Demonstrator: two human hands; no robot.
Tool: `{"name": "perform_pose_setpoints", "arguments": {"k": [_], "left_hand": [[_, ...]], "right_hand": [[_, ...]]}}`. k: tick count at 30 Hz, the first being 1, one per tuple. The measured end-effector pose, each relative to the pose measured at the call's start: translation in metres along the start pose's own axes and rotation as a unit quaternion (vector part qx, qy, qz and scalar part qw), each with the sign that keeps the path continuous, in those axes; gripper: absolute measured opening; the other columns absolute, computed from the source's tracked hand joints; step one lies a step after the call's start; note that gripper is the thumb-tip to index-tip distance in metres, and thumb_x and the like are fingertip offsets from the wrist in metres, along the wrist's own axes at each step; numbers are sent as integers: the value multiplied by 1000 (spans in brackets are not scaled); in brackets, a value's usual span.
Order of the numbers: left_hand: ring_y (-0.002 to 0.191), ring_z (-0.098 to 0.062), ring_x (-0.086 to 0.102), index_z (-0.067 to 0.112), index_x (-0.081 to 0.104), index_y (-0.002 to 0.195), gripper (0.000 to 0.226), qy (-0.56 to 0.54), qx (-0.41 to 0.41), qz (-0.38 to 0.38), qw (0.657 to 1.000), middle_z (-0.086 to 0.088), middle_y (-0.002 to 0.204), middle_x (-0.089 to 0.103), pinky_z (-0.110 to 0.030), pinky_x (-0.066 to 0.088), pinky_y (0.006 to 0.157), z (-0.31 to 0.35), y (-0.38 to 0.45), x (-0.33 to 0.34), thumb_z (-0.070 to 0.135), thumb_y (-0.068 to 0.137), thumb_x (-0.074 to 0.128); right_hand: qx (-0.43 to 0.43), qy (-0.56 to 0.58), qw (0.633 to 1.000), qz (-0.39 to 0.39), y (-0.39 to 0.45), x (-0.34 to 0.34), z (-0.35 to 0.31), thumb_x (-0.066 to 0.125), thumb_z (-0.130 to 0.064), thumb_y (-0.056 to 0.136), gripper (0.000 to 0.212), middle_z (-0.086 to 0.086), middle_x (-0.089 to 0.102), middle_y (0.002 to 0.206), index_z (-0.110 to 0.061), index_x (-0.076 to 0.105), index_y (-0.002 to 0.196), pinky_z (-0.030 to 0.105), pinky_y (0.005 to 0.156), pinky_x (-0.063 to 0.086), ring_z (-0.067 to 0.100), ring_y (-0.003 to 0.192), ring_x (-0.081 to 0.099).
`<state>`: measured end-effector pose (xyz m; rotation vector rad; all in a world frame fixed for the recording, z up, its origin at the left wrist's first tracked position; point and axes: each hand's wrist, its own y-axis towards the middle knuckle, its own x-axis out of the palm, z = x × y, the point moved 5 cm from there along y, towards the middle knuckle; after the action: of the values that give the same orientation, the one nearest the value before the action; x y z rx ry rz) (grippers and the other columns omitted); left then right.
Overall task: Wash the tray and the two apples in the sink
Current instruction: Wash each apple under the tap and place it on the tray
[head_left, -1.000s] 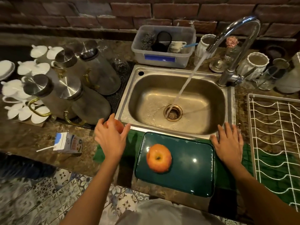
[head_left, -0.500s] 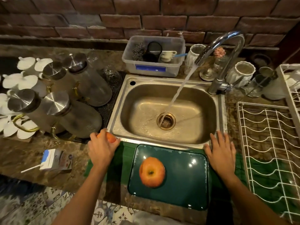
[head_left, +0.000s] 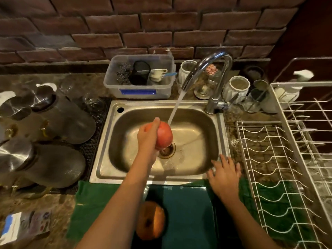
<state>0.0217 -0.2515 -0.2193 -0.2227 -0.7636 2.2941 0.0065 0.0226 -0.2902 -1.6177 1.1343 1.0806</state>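
Centrally, left hand [head_left: 148, 136] grips apple [head_left: 164, 136] under stream to rinse; right hand [head_left: 224, 177], fingers spread, empty, braces at sink [head_left: 221, 133] rim.

1. The left hand [head_left: 147, 136] covers the left side of the red apple [head_left: 164, 136], so how its fingers wrap it cannot be told.
2. That apple and hand hide part of the sink [head_left: 195, 121] drain.
3. The left forearm crosses the tray's [head_left: 188, 209] left part; the second apple [head_left: 151, 222], at 6 o'clock, lies dim and shadowed.
4. The tray's near edge is cut off at the bottom.
5. The carton [head_left: 27, 225], at 8 o'clock, is blurred and its print unreadable.
6. The steel-lidded jars [head_left: 59, 117], at 9 o'clock, are smeared.
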Motion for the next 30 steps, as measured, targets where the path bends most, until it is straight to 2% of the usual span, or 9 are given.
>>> {"name": "perform_pose_setpoints", "arguments": {"k": [2, 4, 7, 10, 13, 17, 23, 27, 30], "left_hand": [[105, -27, 58, 32, 54, 125, 48, -33, -23, -27, 999, 0, 118, 53, -50, 58, 85, 3, 6, 19, 52, 85, 70], [108, -27, 59, 35, 57, 119, 41, -13, 5, -50, 999, -1, 121, 54, -53, 58, 89, 8, 9, 32, 52, 84, 71], [110, -22, 59, 40, 60, 115, 39, 42, 83, -81, 992, 5, 121, 54, -48, 59, 89, 19, 11, 42, 51, 80, 75], [113, -14, 58, 41, 55, 123, 52, 127, 185, -132, 965, 10, 124, 54, -34, 60, 84, 28, 10, 44, 50, 76, 76], [115, -13, 56, 45, 53, 122, 53, 224, 275, -148, 923, 8, 126, 51, -36, 58, 89, 31, 7, 47, 45, 74, 76], [123, -15, 53, 55, 48, 124, 56, 153, 227, -161, 948, 4, 139, 45, -39, 58, 92, 30, 8, 48, 45, 75, 76], [124, -28, 57, 28, 46, 140, 52, 34, 115, -242, 963, -10, 141, 50, -48, 58, 90, 18, 12, 54, 43, 93, 61], [108, -22, 65, 23, 58, 124, 28, 49, 96, -159, 981, -9, 123, 62, -28, 56, 67, 22, 16, 59, 35, 98, 56], [91, -19, 66, 22, 64, 110, 29, 19, 24, -151, 988, -6, 107, 66, -29, 52, 60, 24, 20, 62, 38, 86, 63]], "right_hand": [[44, 168, 984, 31, 17, -23, -24, 53, -24, 96, 35, 13, 58, 139, -12, 67, 126, 37, 107, 39, 30, 126, 55], [129, 423, 896, -35, 41, -41, -55, 54, -22, 97, 28, 6, 65, 125, -18, 67, 121, 20, 85, 49, 22, 107, 66], [211, 630, 721, -199, 76, -52, -110, 56, -41, 97, 33, 8, 63, 126, -26, 61, 125, 44, 91, 57, 31, 107, 67], [217, 652, 652, -322, 102, -56, -146, 54, -66, 89, 58, 14, 59, 129, -27, 55, 132, 61, 90, 54, 40, 111, 62], [240, 620, 644, -378, 114, -56, -163, 57, -69, 85, 56, 17, 67, 118, -24, 63, 118, 59, 85, 57, 37, 107, 65], [160, 620, 719, -270, 128, -54, -171, 54, -32, 96, 15, 9, 69, 98, -20, 63, 93, 47, 77, 60, 26, 88, 69], [168, 579, 776, -187, 128, -44, -163, 53, -27, 99, 23, 3, 65, 105, -20, 63, 119, 39, 75, 63, 22, 94, 67], [137, 590, 789, -104, 109, -43, -163, 43, -37, 99, 19, -7, 63, 105, -36, 59, 110, 48, 92, 56, 18, 102, 62], [75, 591, 803, -13, 95, -47, -161, 40, -48, 96, 31, -5, 65, 113, -37, 58, 120, 37, 82, 58, 15, 102, 65]]}}
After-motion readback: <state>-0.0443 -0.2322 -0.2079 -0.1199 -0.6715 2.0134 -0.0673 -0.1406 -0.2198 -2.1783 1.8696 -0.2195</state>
